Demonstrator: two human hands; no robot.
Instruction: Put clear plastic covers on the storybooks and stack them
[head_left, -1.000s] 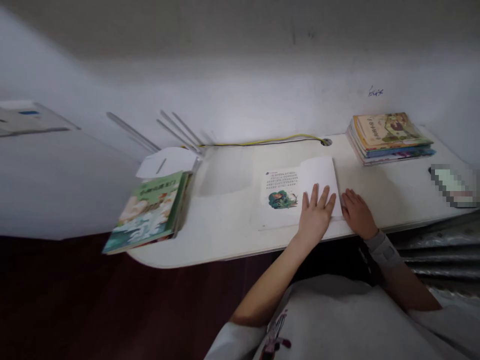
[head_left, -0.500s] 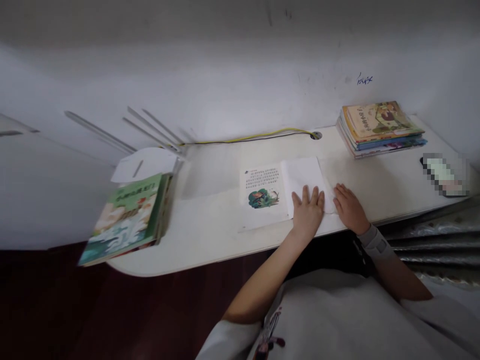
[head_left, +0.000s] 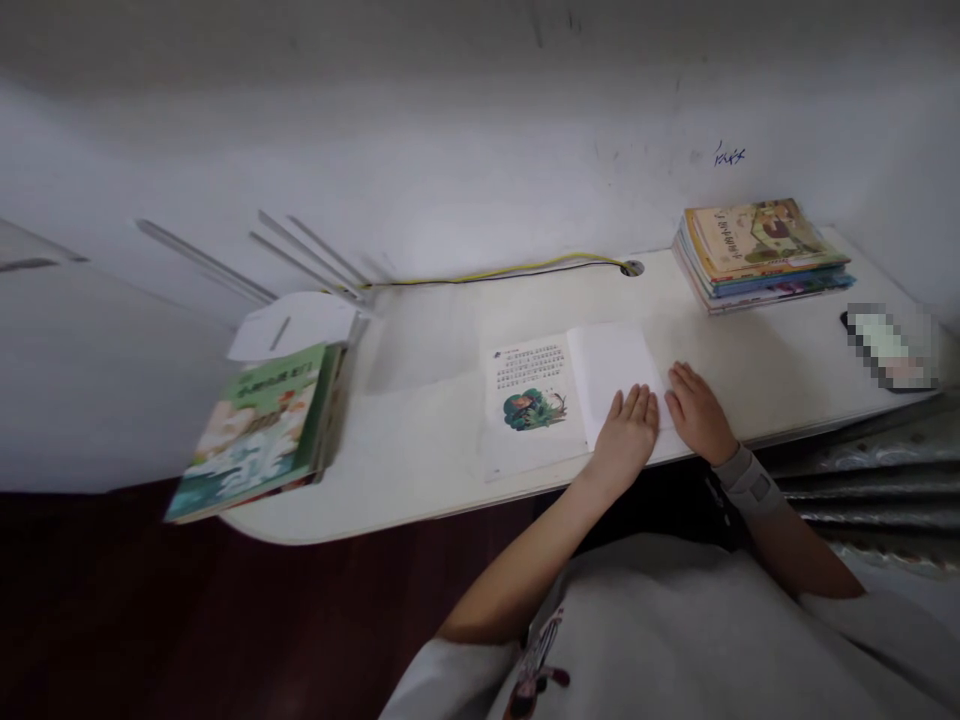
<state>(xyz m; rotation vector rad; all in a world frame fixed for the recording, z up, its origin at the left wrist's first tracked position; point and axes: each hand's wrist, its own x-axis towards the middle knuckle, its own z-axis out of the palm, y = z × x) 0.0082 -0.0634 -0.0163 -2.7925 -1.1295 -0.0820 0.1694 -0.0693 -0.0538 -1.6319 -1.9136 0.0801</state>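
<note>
An open picture book lies on the white desk in front of me. Its left page carries lines of text and a green and orange drawing; the right-hand side is plain white. My left hand rests flat on the lower right of the white page, fingers stretched out and close together. Just beyond the book's right edge, my right hand lies on the desk with its fingers extended, holding nothing. A grey band circles the right wrist.
A stack of books stands at the back right, with a phone, partly blurred, near the right end. More books lie at the left end beside a white panel. A yellow cable runs along the wall into a hole.
The open book has shifted slightly toward me and to the right, with my left hand moving the same way. The left fingers have drawn closer together. My right hand has hardly moved.
</note>
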